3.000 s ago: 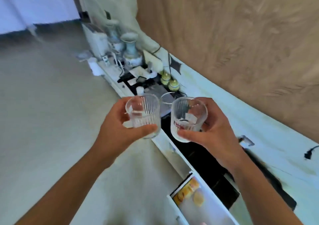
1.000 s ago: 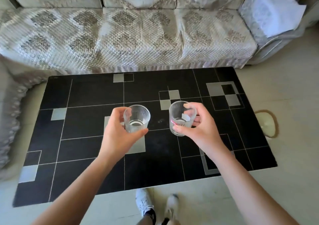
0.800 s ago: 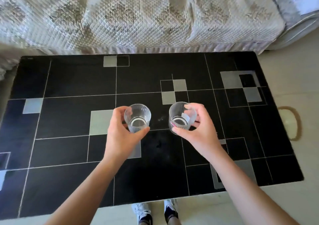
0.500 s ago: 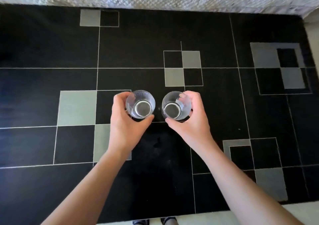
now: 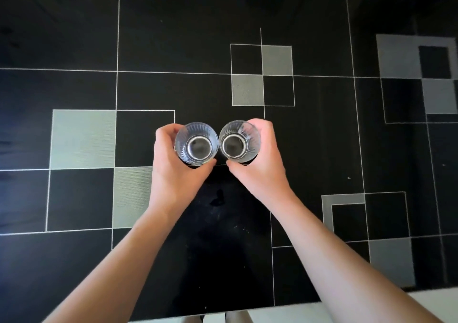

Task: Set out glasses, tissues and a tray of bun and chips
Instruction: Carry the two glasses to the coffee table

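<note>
I gripped a ribbed glass (image 5: 197, 144) in my left hand (image 5: 173, 166), another glass (image 5: 239, 141) in my right hand (image 5: 260, 164), side by side at the counter (image 5: 322, 149); next, letting go.

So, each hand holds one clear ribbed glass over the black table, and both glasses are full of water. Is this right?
Not quite. The head view looks straight down into both glasses, and they appear empty, with bare bottoms. The rest holds: the left hand grips the left glass, the right hand grips the right glass, over the black table.

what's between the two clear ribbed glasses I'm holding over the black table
Nothing: in the head view, only a narrow gap of black tabletop separates the left ribbed glass from the right one.
</note>
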